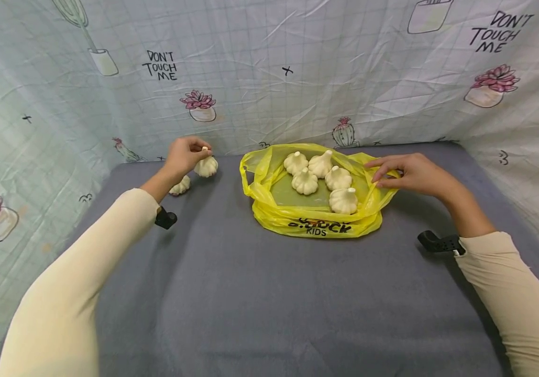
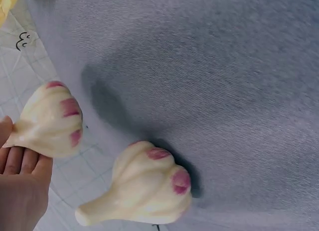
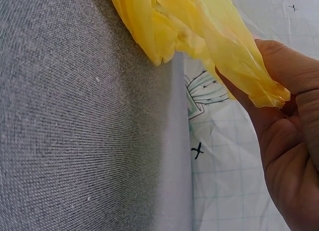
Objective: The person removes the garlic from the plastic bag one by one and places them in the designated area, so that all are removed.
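Note:
My left hand point(image 1: 188, 156) pinches a garlic bulb point(image 1: 206, 167) by its stem, lifted off the table in the left wrist view. Another garlic bulb point(image 2: 147, 186), cream with pinkish patches, lies close by on the grey cloth. Over to the right, a yellow plastic bag point(image 1: 316, 224) lies with its mouth spread wide, and several garlic bulbs point(image 1: 304, 181) sit inside on a greenish flat base point(image 1: 282, 191). At the bag's right rim, my right hand point(image 1: 413, 173) holds the plastic between thumb and fingers, as the right wrist view shows.
A grey cloth point(image 1: 269, 298) covers the table. Behind it and along both sides hangs a printed white curtain point(image 1: 260, 78) with plant drawings. Black wrist cameras point(image 1: 439, 242) jut from under both sleeves.

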Motion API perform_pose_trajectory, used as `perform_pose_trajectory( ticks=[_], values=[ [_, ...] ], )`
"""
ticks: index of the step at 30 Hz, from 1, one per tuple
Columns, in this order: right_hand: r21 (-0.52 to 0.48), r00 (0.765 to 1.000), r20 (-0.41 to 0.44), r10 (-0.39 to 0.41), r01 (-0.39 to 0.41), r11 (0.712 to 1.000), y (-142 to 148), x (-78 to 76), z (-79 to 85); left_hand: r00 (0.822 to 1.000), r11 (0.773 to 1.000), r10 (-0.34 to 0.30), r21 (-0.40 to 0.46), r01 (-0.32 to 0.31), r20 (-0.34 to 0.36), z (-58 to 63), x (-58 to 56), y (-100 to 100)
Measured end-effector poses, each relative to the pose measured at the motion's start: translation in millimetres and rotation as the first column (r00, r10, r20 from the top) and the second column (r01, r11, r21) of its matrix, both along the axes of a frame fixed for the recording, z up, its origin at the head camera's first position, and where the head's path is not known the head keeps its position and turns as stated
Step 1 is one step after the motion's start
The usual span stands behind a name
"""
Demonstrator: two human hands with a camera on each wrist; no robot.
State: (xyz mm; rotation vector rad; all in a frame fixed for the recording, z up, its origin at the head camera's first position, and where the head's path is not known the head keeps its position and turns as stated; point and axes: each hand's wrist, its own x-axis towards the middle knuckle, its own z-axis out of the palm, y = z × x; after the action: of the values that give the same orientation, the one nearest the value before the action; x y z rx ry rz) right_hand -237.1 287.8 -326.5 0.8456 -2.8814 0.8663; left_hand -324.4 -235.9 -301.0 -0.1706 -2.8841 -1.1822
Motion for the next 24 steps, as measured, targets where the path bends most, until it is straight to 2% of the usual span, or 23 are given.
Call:
perform_pose_trajectory(
  ticks=[8,17,24],
  values=[
    [0.017,0.999,-0.038,0.036,-0.036,0.999,0,-2.0,-1.2,0.999,1.0,-0.013,-0.002,0.013,0.035,-4.3,6.2,-9],
    [0.013,1.0,-0.011,0.024,-0.024,1.0,1,0.7,0.0,0.998,0.999,-0.026,0.022,0.024,0.051,-7.3,12.4,-16],
    [0.014,0.998,-0.037,0.046,-0.046,0.999,0,1.2,0.7,0.997,0.998,-0.034,0.054,0.03,0.073,-9.5,15.9,-23]
  ],
)
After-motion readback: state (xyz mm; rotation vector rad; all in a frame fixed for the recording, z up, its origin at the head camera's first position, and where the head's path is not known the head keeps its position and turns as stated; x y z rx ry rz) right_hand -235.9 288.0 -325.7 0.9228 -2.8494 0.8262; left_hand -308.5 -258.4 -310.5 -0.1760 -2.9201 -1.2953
